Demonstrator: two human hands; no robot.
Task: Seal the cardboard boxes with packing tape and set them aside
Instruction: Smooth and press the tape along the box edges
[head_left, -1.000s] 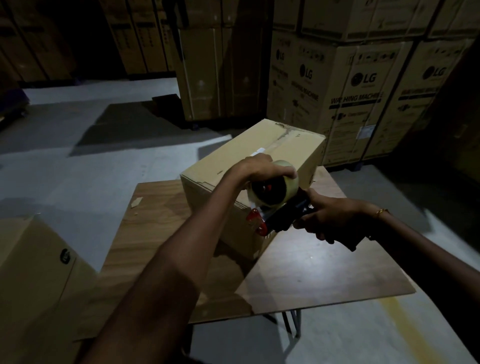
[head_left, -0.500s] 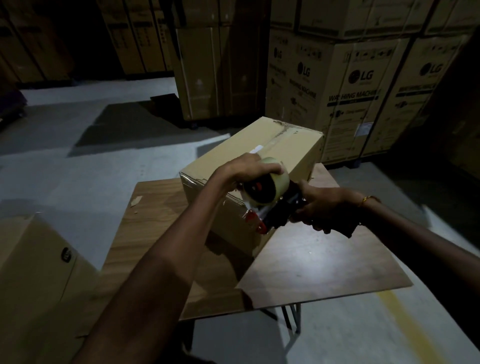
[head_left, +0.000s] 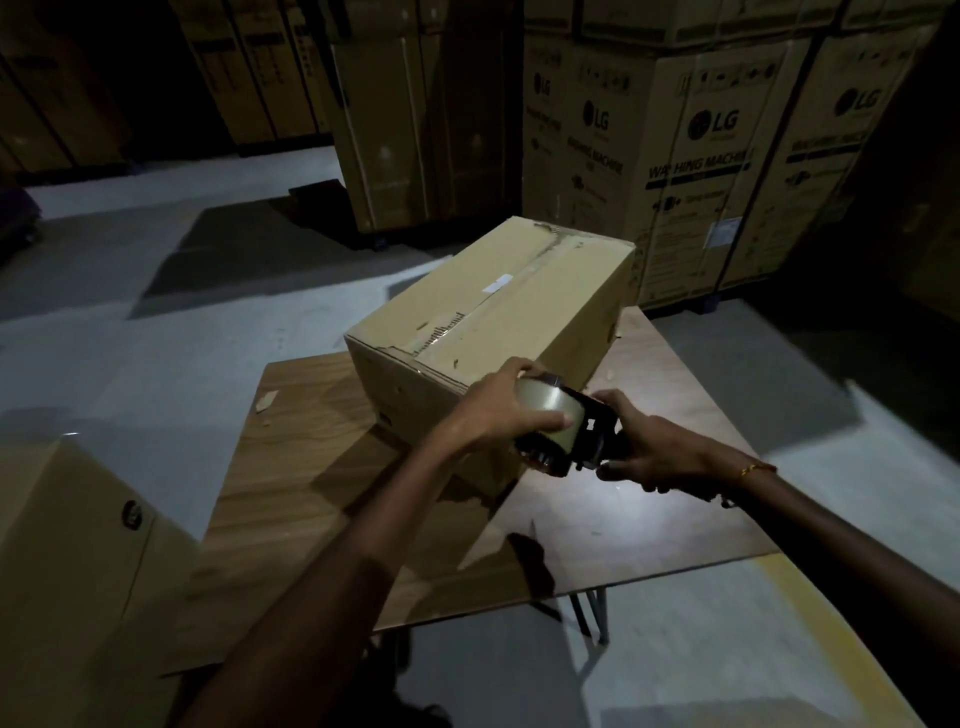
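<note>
Now our dispenser had dropped off the box top; left hand cupping the roll, right hand gripping the handle — seam apparently taped.

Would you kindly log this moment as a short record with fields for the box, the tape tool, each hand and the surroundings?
box: cardboard box on the wooden table, flaps closed, tape along its top seam
tool: tape dispenser held in front of the box's near corner
left hand: left hand grips the tape roll
right hand: right hand holds the dispenser's handle
surroundings: stacked washing machine cartons behind; another carton at lower left
</note>
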